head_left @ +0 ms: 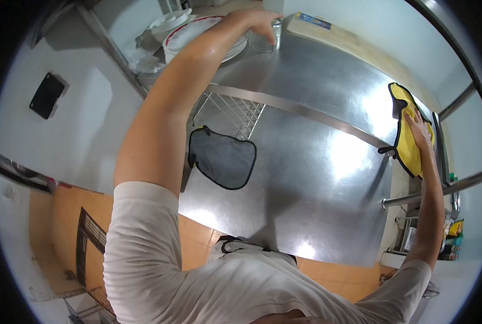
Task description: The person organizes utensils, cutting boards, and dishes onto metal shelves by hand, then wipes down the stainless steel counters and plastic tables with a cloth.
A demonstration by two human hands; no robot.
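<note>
Head view: glass (265, 42) behind left hand (261, 22)

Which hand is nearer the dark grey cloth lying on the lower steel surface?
Neither touches it; which is nearer is hard to judge. The left hand holds a clear glass on the upper shelf, beyond the dark grey cloth. The right hand presses a yellow cloth far right.

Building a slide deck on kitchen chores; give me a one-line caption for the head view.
Left hand grips a glass beside stacked plates; right hand presses a yellow cloth on steel.
</note>
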